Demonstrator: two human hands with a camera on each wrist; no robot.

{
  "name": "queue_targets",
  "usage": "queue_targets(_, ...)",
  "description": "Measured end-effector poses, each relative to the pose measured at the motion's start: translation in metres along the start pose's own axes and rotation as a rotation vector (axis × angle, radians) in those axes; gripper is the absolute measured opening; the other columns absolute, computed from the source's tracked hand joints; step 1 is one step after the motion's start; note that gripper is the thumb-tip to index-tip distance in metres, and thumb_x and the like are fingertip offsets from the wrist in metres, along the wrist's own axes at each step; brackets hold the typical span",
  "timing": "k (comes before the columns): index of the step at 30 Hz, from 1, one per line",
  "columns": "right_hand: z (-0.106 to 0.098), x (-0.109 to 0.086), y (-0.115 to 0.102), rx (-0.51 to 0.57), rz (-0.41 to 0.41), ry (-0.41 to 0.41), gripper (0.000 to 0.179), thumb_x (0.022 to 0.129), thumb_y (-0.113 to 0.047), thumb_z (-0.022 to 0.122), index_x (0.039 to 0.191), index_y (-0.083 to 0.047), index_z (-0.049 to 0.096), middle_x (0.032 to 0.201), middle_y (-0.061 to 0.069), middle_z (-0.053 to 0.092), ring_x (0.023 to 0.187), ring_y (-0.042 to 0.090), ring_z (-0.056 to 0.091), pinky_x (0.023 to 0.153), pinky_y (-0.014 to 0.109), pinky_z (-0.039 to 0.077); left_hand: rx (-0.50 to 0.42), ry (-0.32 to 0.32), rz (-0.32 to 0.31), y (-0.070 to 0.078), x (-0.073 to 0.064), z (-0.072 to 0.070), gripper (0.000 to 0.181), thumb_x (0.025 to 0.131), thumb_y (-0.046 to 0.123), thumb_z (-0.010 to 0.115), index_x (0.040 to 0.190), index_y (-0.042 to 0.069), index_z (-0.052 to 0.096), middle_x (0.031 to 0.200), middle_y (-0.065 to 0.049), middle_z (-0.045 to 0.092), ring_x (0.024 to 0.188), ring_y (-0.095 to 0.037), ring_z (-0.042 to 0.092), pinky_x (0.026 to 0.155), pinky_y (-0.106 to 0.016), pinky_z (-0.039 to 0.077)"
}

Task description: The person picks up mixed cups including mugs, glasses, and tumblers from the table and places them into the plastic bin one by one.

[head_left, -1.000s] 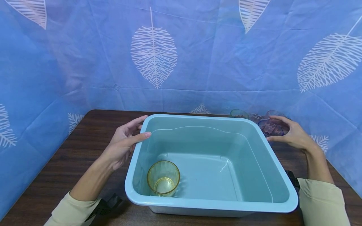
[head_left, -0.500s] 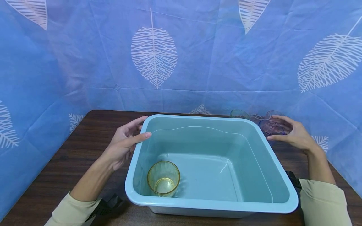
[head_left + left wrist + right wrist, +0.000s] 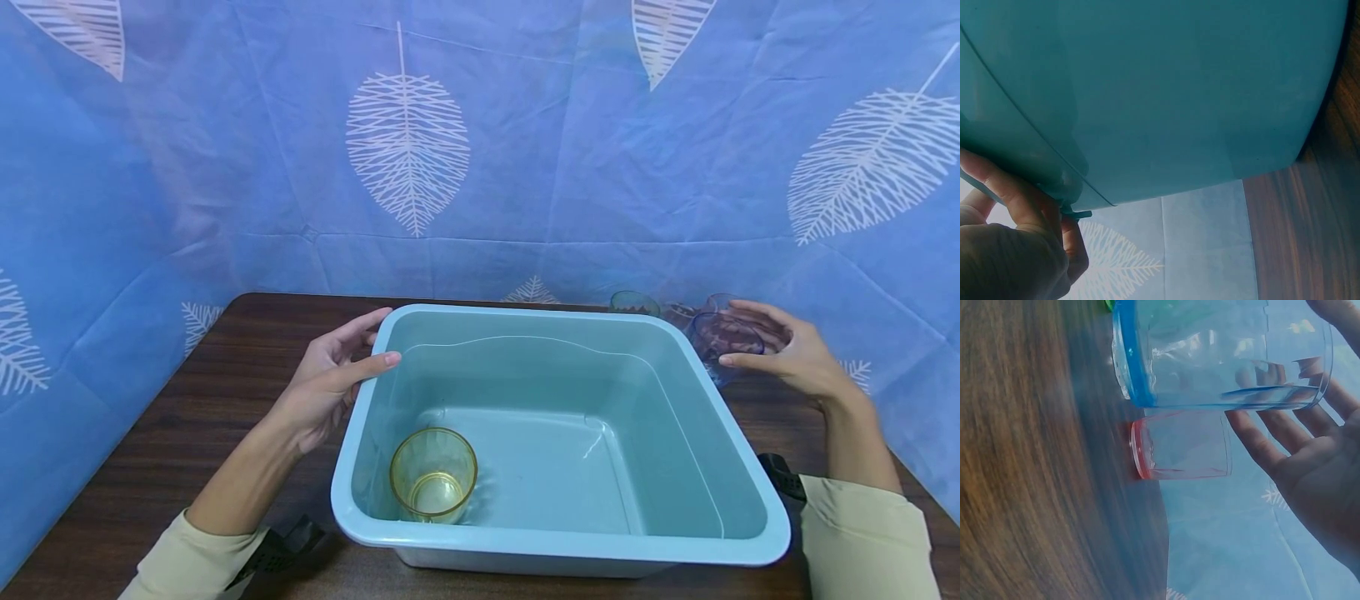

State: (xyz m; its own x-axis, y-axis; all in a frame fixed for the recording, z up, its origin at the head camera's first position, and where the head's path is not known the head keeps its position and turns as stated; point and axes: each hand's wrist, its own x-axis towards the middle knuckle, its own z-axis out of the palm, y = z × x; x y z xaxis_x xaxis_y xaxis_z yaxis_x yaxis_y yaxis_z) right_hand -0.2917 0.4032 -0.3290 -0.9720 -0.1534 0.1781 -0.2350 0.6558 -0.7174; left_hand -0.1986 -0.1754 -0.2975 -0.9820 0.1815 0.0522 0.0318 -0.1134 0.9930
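Note:
A light blue plastic basin [image 3: 562, 546] fills the middle of the head view. A yellow-tinted glass [image 3: 433, 475] stands inside it at the near left. My left hand [image 3: 326, 379] grips the basin's rim near its far left corner, thumb on top and fingers outside. Beyond the right side, my right hand [image 3: 802, 358] holds a blue-tinted glass [image 3: 1222, 356] between thumb and fingers. The glass is upright; whether its base touches the table cannot be told. The basin's edge partly hides it in the head view.
Behind the basin's far right corner stand a green-tinted glass [image 3: 633, 303] and a pinkish-red glass [image 3: 1182, 447], close to the blue one. They rest on a dark wooden table [image 3: 202, 417]. A blue leaf-patterned cloth [image 3: 525, 167] hangs behind it.
My right hand has shifted slightly right, and the blue glass has moved right with it. The left hand, the basin and the yellow glass have not moved.

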Motion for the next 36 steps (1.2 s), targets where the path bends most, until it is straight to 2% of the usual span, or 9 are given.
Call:
queue_targets(6,0.000,0.000,-0.003,0.059,-0.049,0.020,0.076,0.092,-0.003,0.077,0.158,-0.016,0.043,0.132,-0.030,0.054,0.119,-0.019,0.046,0.082,0.004,0.043,-0.007,-0.002,-0.001,0.001,0.001,0.000,0.064,0.096,0.002,0.070,0.155,0.006,0.045,0.111,-0.011,0.056,0.060,-0.005,0.062,0.057,-0.021,0.062)
queue_targets(14,-0.003,-0.002,-0.006,0.051,-0.041,0.027,0.074,0.092,-0.004,0.077,0.156,-0.023,0.045,0.134,-0.030,0.051,0.118,-0.018,0.046,0.070,0.015,0.042,-0.004,-0.002,0.000,-0.001,0.002,-0.001,0.064,0.096,0.003,0.071,0.154,0.005,0.045,0.111,-0.010,0.057,0.062,-0.005,0.063,0.059,-0.022,0.062)
queue_targets(18,-0.003,-0.002,-0.008,0.051,-0.044,0.024,0.074,0.093,-0.004,0.077,0.157,-0.022,0.044,0.134,-0.030,0.052,0.119,-0.018,0.046,0.072,0.012,0.043,-0.004,0.001,-0.004,-0.002,0.002,-0.001,0.063,0.097,0.003,0.070,0.155,0.007,0.045,0.111,-0.009,0.057,0.062,-0.005,0.062,0.059,-0.021,0.062)
queue_targets(24,-0.003,-0.003,-0.009,0.051,-0.055,0.025,0.075,0.092,-0.002,0.077,0.157,-0.019,0.044,0.134,-0.029,0.052,0.119,-0.017,0.047,0.083,0.003,0.046,-0.006,-0.005,-0.004,-0.003,0.002,-0.001,0.064,0.097,0.003,0.070,0.155,0.006,0.044,0.111,-0.009,0.057,0.059,-0.004,0.061,0.057,-0.019,0.060)
queue_targets(31,-0.003,-0.004,-0.010,0.102,-0.095,0.036,0.073,0.092,0.006,0.074,0.157,-0.010,0.043,0.135,-0.026,0.056,0.119,-0.012,0.054,0.087,0.005,0.048,-0.007,0.001,-0.008,-0.004,0.001,-0.002,0.063,0.097,0.002,0.070,0.155,0.008,0.045,0.112,-0.010,0.057,0.059,-0.004,0.061,0.055,-0.018,0.059)
queue_targets(36,-0.004,-0.003,-0.012,0.139,-0.129,0.039,0.074,0.090,0.012,0.072,0.156,-0.010,0.045,0.136,-0.023,0.058,0.118,-0.007,0.058,0.086,0.007,0.052,-0.018,-0.007,-0.005,-0.004,0.002,-0.002,0.064,0.097,0.002,0.070,0.155,0.007,0.044,0.112,-0.010,0.056,0.060,-0.004,0.062,0.056,-0.018,0.060)
